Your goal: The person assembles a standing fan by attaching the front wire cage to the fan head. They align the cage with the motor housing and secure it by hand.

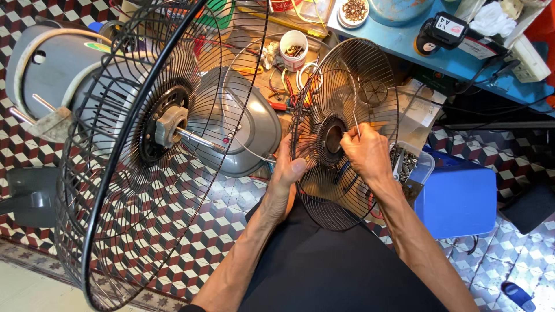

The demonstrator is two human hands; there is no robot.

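I hold a round black wire fan guard (pixel 347 69) upright above my lap. My left hand (pixel 287 170) grips its left rim, thumb over the wires. My right hand (pixel 365 151) is closed against the wires beside the guard's dark centre hub (pixel 332 136), pinching a thin wire. To the left stands a fan with a larger black rear guard (pixel 124 231), a bare motor shaft (pixel 193 138) and a grey motor housing (pixel 49 63).
A grey fan base (pixel 243 124) lies behind the shaft. A blue plastic box (pixel 459 199) and a clear tub of screws (pixel 407 162) sit at my right. A white cup of parts (pixel 293 49), loose wires and a blue bench (pixel 404 37) lie beyond. The floor is patterned tile.
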